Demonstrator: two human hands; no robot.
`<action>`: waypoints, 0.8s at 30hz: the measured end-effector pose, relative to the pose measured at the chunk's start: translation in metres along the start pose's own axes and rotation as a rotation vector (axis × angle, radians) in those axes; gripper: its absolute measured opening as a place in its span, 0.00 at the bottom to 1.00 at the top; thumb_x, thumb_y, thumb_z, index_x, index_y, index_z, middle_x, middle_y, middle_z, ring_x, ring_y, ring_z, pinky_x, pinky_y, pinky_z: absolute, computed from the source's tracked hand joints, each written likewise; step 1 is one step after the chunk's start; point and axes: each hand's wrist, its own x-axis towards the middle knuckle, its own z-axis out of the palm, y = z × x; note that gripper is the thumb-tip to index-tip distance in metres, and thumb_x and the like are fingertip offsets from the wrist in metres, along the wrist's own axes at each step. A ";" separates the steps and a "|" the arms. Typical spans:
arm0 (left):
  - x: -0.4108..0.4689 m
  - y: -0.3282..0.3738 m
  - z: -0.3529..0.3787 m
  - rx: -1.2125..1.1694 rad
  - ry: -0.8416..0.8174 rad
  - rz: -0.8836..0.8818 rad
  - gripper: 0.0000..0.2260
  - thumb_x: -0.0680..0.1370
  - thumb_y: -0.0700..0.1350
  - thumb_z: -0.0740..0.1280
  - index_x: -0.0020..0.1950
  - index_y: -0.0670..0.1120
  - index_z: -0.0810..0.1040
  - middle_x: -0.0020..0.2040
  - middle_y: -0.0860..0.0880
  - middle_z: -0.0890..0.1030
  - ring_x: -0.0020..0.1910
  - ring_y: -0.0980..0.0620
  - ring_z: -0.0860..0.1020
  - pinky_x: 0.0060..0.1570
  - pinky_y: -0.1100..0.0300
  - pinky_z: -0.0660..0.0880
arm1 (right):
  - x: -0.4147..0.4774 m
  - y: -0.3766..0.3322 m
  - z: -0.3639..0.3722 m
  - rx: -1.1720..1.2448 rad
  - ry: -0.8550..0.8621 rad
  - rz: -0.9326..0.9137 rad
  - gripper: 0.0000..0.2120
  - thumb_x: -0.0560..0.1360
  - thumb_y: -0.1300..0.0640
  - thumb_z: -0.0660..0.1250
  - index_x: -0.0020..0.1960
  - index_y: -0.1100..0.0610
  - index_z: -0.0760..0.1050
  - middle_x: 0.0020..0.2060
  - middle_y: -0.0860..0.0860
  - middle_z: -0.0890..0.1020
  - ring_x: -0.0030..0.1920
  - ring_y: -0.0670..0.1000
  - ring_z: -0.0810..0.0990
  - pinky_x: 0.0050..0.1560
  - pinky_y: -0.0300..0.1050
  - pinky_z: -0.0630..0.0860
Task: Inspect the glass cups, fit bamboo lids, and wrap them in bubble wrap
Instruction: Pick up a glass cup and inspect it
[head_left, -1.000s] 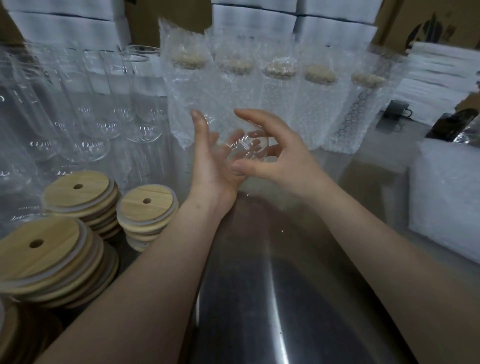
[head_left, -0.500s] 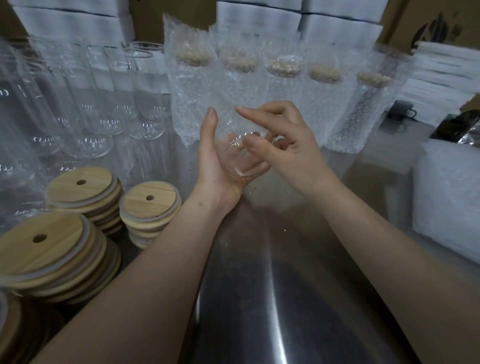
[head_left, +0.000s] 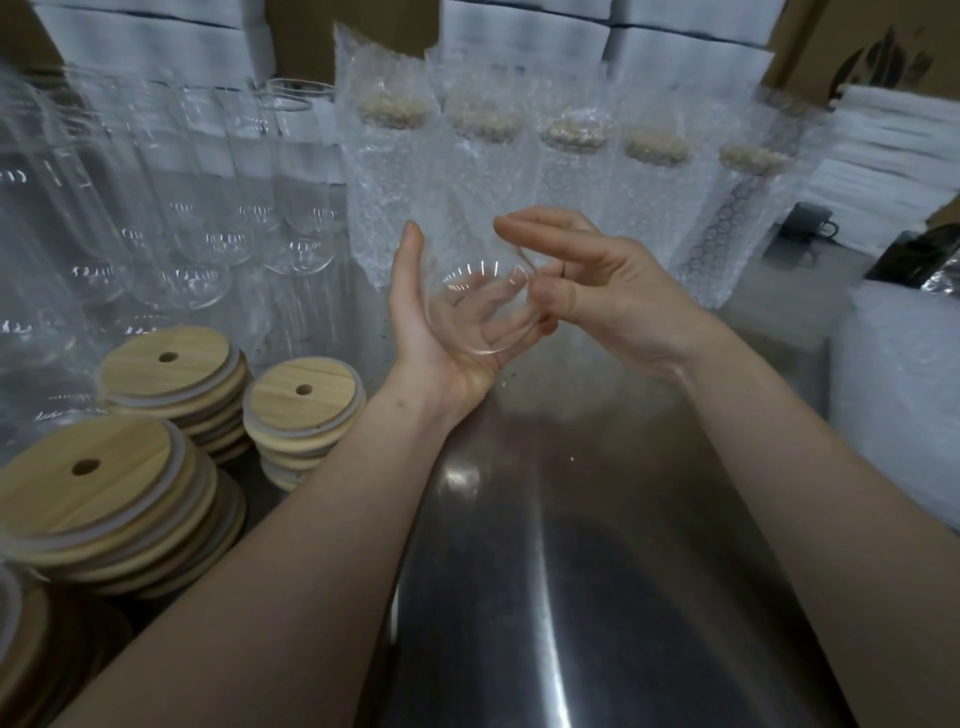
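Observation:
A clear glass cup (head_left: 480, 306) lies on its side in mid-air above the steel table, its round end facing me. My left hand (head_left: 441, 332) cradles it from the left and below, fingers curled under it and thumb up. My right hand (head_left: 597, 291) holds its right side, thumb pressed on the rim and fingers stretched over the top. Stacks of bamboo lids (head_left: 301, 405) with straw holes stand at the left. Several cups wrapped in bubble wrap (head_left: 395, 182) with lids on stand in a row behind my hands.
Several bare glass cups (head_left: 208, 208) crowd the back left. A pile of bubble wrap (head_left: 893, 405) lies at the right edge. A dark mug (head_left: 808, 223) and stacked white foam sheets (head_left: 898, 140) sit at the back right. The steel table (head_left: 571, 571) stretches toward me.
The cup has been turned between my hands and drawn slightly nearer. My right fingers have shifted over the top of the cup.

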 end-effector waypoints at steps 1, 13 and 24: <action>-0.001 0.000 0.000 -0.006 0.005 -0.001 0.40 0.74 0.70 0.59 0.67 0.34 0.69 0.60 0.35 0.79 0.42 0.39 0.84 0.38 0.52 0.80 | 0.000 0.000 -0.001 -0.002 -0.008 0.003 0.19 0.72 0.58 0.73 0.60 0.43 0.80 0.66 0.46 0.70 0.48 0.50 0.78 0.50 0.42 0.76; 0.000 0.001 0.003 -0.153 -0.013 -0.056 0.44 0.74 0.70 0.60 0.75 0.35 0.60 0.60 0.35 0.77 0.42 0.39 0.82 0.41 0.51 0.80 | -0.003 -0.008 0.012 -0.396 0.045 -0.071 0.34 0.65 0.61 0.80 0.65 0.41 0.71 0.65 0.43 0.71 0.43 0.44 0.76 0.50 0.42 0.80; -0.002 0.000 0.007 -0.139 -0.069 -0.124 0.42 0.75 0.70 0.60 0.76 0.39 0.61 0.63 0.36 0.78 0.60 0.39 0.79 0.54 0.49 0.78 | -0.003 0.006 0.041 -0.717 0.335 -0.289 0.41 0.58 0.35 0.74 0.64 0.52 0.68 0.60 0.45 0.68 0.57 0.29 0.66 0.49 0.30 0.69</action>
